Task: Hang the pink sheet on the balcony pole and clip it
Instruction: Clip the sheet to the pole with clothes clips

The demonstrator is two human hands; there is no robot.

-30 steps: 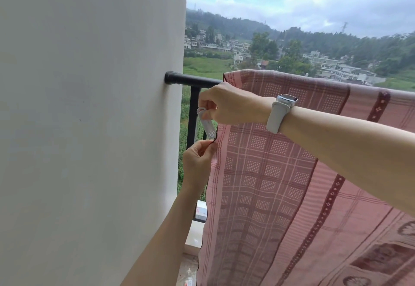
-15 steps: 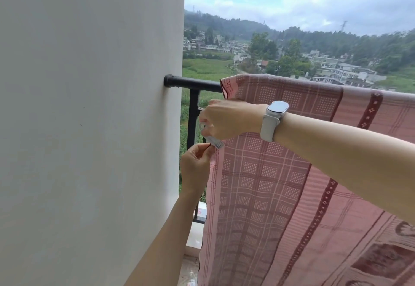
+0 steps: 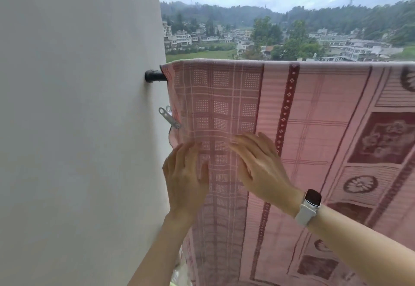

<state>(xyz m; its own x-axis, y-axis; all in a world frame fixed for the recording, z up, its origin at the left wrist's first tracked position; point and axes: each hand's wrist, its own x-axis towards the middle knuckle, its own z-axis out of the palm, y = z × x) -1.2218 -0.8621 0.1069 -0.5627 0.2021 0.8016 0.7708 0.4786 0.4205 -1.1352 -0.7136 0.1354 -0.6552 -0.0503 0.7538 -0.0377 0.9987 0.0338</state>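
1. A plain white wall [image 3: 78,128] fills the left side of the balcony, and past its edge lies a cloudy sky, wooded hills and a spread of pale buildings among trees.
2. A black pole [image 3: 155,76] comes out of the wall through a round fitting; only that short stub shows, since everything to the right of it is covered.
3. The pink sheet [image 3: 303,117] is draped over the pole and hangs down toward me, its top fold running level across the view to the right edge.
4. Its pattern is a checked grid with dotted squares near the wall, then a dark red band with small flowers, then panels with blossoms and round medallions.
5. A silvery metal clip [image 3: 168,117] is fastened on the sheet's left edge, below the pole, sticking out slantwise toward the wall with its looped ends uppermost.
6. The left hand [image 3: 186,177] lies flat against the cloth under the clip, fingers straight and spread, grasping nothing.
7. The right hand [image 3: 260,168] rests beside it on the checked part, fingers likewise extended and loose, pressing lightly on the fabric.
8. The two hands are close together but do not touch.
9. A white-strapped watch [image 3: 311,204] sits on the right wrist, its dark face turned upward.
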